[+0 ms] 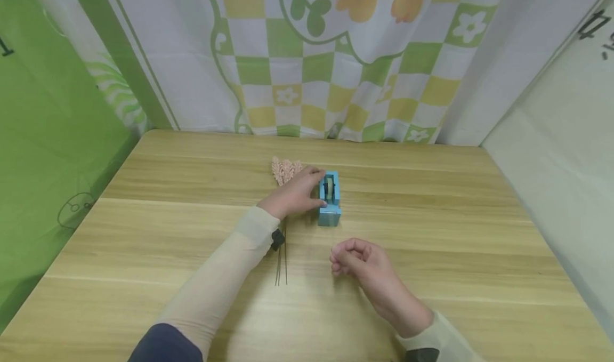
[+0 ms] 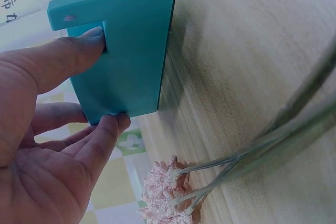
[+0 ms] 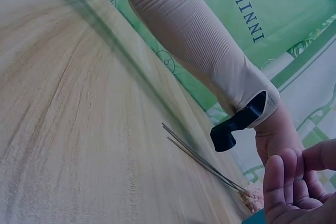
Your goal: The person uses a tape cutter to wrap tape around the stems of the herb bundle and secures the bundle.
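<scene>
A blue tape dispenser [image 1: 329, 215] with a roll of tape [image 1: 329, 187] stands on the table. My left hand [image 1: 298, 193] grips it from its left side, the thumb near its front end and the fingers at the back. The left wrist view shows the thumb pressed into a notch in the dispenser's [image 2: 126, 61] side. In front and to the right, my right hand [image 1: 364, 268] is raised with fingers curled and thumb tip against the index finger; I cannot tell whether a thin piece of tape is between them.
Pink flower sprigs [image 1: 283, 169] with thin stems [image 1: 281, 266] lie left of the dispenser, partly under the left forearm. A wood-grain table [image 1: 455, 218] spreads around them. Behind it hangs a checked curtain [image 1: 326, 85]; a green cloth [image 1: 43, 138] is at the left.
</scene>
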`<act>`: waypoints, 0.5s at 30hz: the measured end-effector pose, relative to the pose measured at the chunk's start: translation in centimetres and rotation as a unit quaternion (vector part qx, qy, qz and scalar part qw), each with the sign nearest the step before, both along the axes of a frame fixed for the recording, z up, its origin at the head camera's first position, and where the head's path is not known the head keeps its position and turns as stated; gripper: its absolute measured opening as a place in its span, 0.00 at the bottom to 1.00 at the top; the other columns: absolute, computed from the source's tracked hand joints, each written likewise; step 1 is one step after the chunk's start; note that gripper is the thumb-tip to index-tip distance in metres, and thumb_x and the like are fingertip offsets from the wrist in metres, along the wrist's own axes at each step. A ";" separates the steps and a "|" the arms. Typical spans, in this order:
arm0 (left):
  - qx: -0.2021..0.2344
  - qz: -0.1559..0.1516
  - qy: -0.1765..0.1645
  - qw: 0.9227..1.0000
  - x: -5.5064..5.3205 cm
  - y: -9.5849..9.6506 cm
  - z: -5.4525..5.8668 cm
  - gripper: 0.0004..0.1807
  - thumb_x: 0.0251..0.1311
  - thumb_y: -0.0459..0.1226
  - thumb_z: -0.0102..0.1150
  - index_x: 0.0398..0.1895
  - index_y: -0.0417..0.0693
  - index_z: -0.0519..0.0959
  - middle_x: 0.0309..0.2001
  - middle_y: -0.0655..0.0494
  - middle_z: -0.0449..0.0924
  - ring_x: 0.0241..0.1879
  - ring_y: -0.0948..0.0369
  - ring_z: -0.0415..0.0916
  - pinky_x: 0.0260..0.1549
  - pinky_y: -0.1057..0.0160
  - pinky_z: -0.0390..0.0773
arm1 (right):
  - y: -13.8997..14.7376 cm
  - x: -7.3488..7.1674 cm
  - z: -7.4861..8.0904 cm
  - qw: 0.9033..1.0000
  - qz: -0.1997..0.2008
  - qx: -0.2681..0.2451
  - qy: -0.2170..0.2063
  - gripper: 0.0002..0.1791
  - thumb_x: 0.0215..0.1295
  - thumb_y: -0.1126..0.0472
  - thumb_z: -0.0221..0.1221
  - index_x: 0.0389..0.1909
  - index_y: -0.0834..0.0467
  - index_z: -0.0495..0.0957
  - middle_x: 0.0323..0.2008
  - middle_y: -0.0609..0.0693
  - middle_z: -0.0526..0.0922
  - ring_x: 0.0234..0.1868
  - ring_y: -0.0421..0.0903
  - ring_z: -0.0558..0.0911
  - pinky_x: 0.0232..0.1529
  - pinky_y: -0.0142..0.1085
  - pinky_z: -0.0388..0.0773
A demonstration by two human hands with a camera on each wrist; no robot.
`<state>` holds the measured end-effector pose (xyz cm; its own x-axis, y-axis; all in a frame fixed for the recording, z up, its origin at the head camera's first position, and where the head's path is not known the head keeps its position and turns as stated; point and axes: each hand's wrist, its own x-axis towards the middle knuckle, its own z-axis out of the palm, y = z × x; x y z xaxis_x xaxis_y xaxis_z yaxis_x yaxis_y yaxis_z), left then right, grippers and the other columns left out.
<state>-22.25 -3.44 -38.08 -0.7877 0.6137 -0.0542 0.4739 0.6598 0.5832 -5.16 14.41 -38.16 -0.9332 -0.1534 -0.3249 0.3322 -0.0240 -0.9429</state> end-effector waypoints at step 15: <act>-0.018 -0.005 0.008 1.000 0.2 -0.5 -0.6 0.46 0.70 0.46 0.65 0.84 0.43 0.53 0.82 0.41 0.55 0.81 0.45 0.58 0.80 0.47 0.60 | 0.0 0.4 -0.1 1.000 0.005 -0.014 -0.005 0.05 0.75 0.63 0.60 0.43 0.63 0.78 0.35 0.44 0.88 0.37 0.38 0.86 0.47 0.31 0.86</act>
